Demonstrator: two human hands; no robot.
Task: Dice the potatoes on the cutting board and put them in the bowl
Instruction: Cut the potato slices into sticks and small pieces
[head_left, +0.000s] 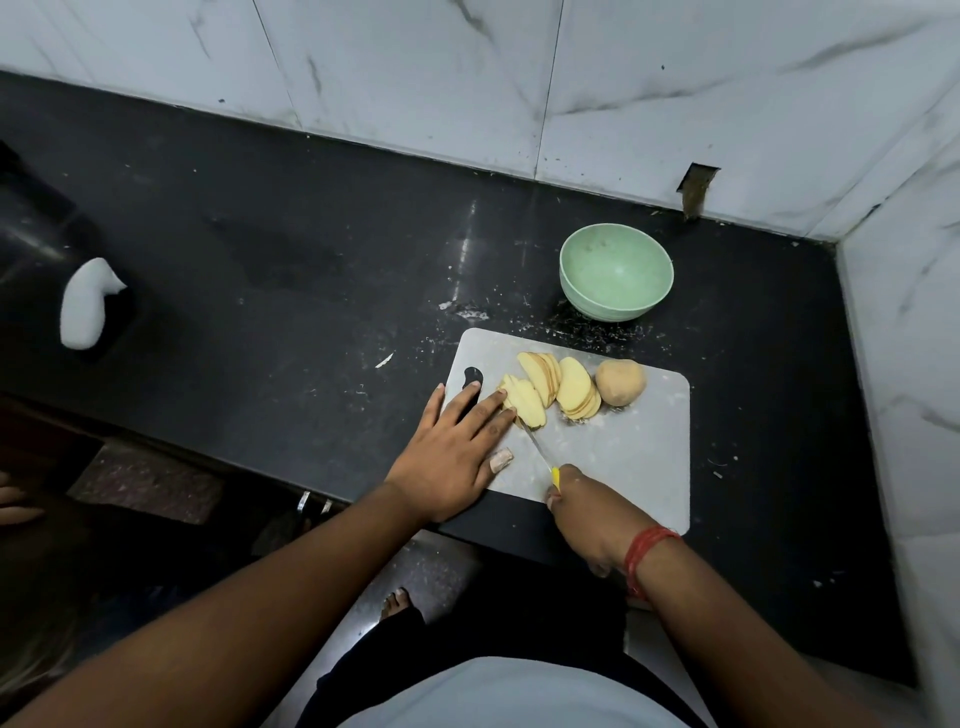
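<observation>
A grey cutting board (634, 447) lies on the black counter. On it are three fanned stacks of potato slices (550, 392) and one whole unpeeled potato (621, 382) at the right. My left hand (452, 452) lies flat on the board's left side, its fingertips touching the nearest slices (524, 402). My right hand (587, 512) grips a yellow-handled knife (543, 457), whose thin blade points up-left into that nearest stack. An empty pale green bowl (616, 271) stands on the counter just behind the board.
The black counter (311, 270) runs left, with white crumbs near the board. A white object (85, 306) sits at the far left. Marble-tiled walls (519, 78) close the back and right side. The counter's front edge runs under my forearms.
</observation>
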